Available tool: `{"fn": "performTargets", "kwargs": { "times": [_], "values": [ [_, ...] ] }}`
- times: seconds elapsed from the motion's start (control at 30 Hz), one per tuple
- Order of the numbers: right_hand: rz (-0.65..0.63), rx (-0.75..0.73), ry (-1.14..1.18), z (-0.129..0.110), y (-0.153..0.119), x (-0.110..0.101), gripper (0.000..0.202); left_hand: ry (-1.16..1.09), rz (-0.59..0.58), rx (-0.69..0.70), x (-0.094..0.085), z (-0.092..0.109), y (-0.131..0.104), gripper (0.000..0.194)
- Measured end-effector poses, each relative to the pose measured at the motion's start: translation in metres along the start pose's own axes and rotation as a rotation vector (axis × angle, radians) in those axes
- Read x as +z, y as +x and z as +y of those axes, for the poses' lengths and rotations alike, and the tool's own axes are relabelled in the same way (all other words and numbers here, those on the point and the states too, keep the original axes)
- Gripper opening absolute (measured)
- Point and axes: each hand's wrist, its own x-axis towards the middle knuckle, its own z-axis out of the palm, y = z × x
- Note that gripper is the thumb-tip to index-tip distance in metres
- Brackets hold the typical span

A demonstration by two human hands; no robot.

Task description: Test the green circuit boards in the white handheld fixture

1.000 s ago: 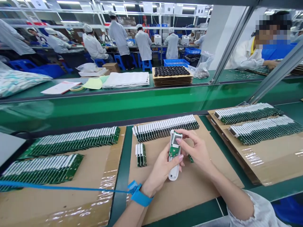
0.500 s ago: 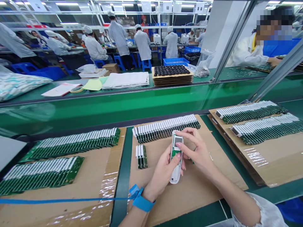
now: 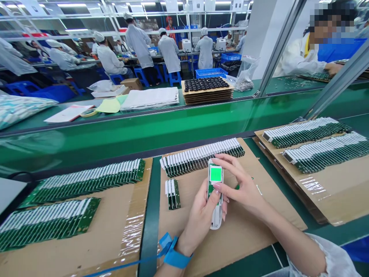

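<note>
My left hand is closed around an open white handheld device, its thumb pressed on the device's lower board area. Inside the casing sits a green circuit board whose small screen glows bright green. My right hand grips the device's upper part, with fingertips at the top edge and the thumb on the board just under the screen. A blue wrist strap with a cord is on my left wrist. Part of a green piece shows behind my right hand, mostly hidden.
Beneath my hands lies a cardboard sheet with a long row of circuit boards and a short stack of boards. More board rows stand on cardboard at left and right. Beyond the green barrier, people in white coats work.
The device's screen has gone from grey to lit green. My right thumb has shifted down, off the screen's edge. The view has tilted slightly.
</note>
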Motion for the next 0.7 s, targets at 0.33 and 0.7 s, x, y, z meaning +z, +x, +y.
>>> {"fn": "performTargets", "kwargs": {
  "times": [0.33,0.7],
  "values": [
    [-0.002,-0.015,0.012,0.0014,-0.0005,-0.001,0.047,-0.025,0.031,-0.015,0.0028,0.0012,0.0003,0.023],
    [-0.01,-0.016,0.003,0.0022,0.0014,-0.0004,0.048,0.006,0.032,-0.027,0.0,-0.001,0.0007,0.023]
  ]
}}
